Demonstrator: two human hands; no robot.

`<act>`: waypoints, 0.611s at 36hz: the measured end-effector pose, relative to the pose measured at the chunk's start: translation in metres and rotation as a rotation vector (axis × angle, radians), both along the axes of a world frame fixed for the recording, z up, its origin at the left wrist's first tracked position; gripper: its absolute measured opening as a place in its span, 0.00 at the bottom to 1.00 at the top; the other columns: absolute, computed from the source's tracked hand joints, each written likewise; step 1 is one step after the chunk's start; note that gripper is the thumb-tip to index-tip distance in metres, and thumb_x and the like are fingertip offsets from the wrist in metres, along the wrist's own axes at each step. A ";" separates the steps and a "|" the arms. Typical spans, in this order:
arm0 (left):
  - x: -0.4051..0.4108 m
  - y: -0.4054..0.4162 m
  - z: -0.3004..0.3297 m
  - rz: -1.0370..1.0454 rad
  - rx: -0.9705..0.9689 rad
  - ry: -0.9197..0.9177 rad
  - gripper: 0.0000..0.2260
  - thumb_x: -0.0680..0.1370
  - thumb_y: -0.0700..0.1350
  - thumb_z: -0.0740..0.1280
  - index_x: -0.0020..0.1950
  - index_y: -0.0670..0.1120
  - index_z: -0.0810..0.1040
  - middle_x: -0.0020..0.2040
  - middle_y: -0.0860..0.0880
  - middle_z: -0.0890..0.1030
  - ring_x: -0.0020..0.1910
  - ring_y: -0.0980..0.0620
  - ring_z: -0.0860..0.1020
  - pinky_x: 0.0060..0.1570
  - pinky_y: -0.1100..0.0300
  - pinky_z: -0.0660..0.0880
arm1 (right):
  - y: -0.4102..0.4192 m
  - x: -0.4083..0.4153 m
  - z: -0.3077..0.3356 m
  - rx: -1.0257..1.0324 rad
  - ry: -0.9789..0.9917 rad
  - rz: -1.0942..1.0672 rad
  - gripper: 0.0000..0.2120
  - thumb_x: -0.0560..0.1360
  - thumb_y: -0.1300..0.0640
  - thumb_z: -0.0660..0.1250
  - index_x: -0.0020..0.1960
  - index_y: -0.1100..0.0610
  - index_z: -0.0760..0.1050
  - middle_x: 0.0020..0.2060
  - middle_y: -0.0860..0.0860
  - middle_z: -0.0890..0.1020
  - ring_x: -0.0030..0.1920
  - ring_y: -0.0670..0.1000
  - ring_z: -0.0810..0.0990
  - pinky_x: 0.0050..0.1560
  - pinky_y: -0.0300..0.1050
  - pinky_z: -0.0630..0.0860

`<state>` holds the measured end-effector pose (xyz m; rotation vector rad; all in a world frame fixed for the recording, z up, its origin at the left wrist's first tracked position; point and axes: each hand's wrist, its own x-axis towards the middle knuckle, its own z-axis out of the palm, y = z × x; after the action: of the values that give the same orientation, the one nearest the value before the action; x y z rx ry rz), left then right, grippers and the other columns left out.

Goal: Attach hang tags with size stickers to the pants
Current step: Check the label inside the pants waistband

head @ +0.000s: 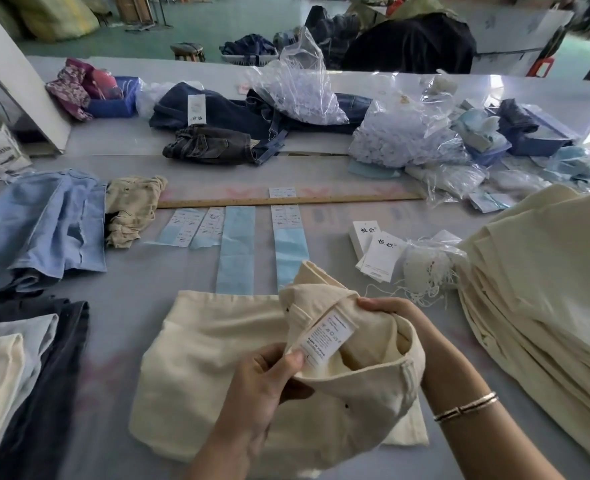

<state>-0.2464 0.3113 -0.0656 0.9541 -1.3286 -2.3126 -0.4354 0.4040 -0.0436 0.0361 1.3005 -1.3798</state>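
Note:
A folded pair of cream pants [203, 368] lies on the table in front of me, its waistband turned up and open. My left hand [262, 382] pinches the lower end of the white care label [326, 336] sewn inside the waistband. My right hand [390, 310] grips the waistband's far edge from behind. White hang tags [378, 252] with printed characters lie in a small heap to the right. Blue backing strips carrying white size stickers [286, 220] lie beyond the pants.
A tall stack of cream pants [543, 278] fills the right side. Blue, dark and cream pants [37, 233] are piled at left. A wooden ruler [286, 200] crosses the table. A bag of white strings [425, 265] sits by the tags; plastic bags and jeans lie further back.

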 end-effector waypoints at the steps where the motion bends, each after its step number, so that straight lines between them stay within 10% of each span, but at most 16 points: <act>1: 0.000 0.000 0.000 0.005 -0.001 0.006 0.05 0.68 0.44 0.73 0.42 0.45 0.86 0.37 0.44 0.84 0.32 0.56 0.79 0.30 0.63 0.75 | 0.000 -0.002 -0.001 -0.010 -0.010 0.003 0.14 0.66 0.60 0.67 0.49 0.65 0.79 0.43 0.61 0.82 0.42 0.58 0.83 0.51 0.51 0.78; 22: -0.016 0.007 -0.020 -0.275 -0.036 0.125 0.20 0.65 0.56 0.75 0.53 0.50 0.84 0.48 0.47 0.85 0.44 0.50 0.83 0.38 0.61 0.78 | 0.037 -0.022 -0.026 -0.166 0.072 -0.085 0.16 0.72 0.59 0.62 0.54 0.66 0.79 0.46 0.64 0.81 0.44 0.60 0.82 0.45 0.51 0.80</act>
<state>-0.2628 0.3184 -0.0859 0.6366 -1.5241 -2.4900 -0.4571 0.4412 -0.0694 -0.0725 1.2518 -1.5701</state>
